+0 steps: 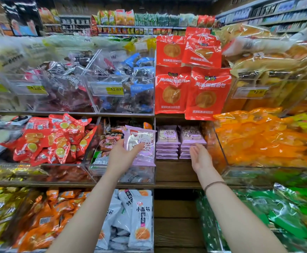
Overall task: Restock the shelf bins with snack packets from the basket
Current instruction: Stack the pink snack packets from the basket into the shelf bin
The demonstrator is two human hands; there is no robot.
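The left hand grips a purple packet upright, just left of two stacks (same purple wrapping) set back from the shelf's front edge. The right hand, fingers straight and empty, reaches the right stack.

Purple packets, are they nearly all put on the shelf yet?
Done: a left stack and a right stack of purple packets sit on the wooden shelf. In hand: the left hand grips one more purple packet, and the right hand is open by the right stack. Left: that packet needs placing. The basket is out of view, so I cannot tell how many remain.
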